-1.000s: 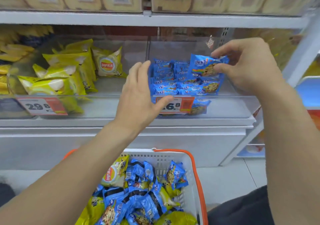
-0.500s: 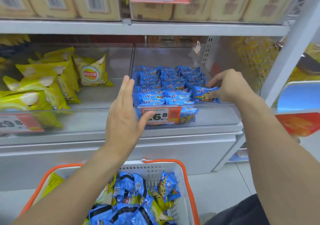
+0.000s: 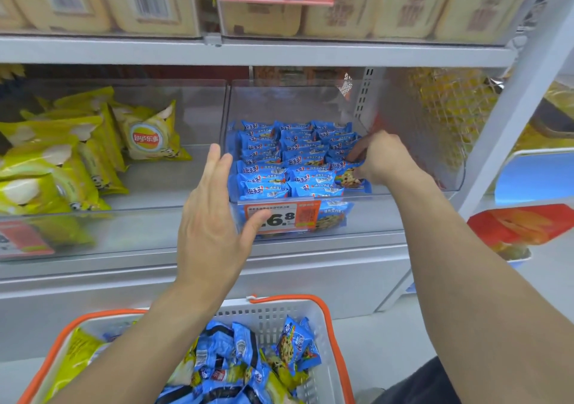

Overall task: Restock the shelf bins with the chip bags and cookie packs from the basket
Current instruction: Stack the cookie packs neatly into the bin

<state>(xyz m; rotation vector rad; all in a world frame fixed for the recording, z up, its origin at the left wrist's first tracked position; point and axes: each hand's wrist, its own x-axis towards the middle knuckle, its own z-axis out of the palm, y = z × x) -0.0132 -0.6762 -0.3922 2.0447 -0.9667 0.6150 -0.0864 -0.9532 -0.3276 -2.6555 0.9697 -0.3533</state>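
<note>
Head view shows the right hand (image 3: 380,158) reaching into the clear bin (image 3: 403,142), fingers curled and pinching a blue cookie pack (image 3: 352,177) that lies just under its fingertips, at the front right corner of the stacked rows of cookie packs (image 3: 289,158). The left hand (image 3: 214,217) hovers flat and relaxed, holding nothing, just left of the rows and in front of the orange price tag (image 3: 281,217). Below both arms, the basket (image 3: 326,316) holds more blue packs and yellow chip bags (image 3: 71,357). Half a second ago the right hand sat at nearly the same spot; a second ago it held the pack raised above the rows.
</note>
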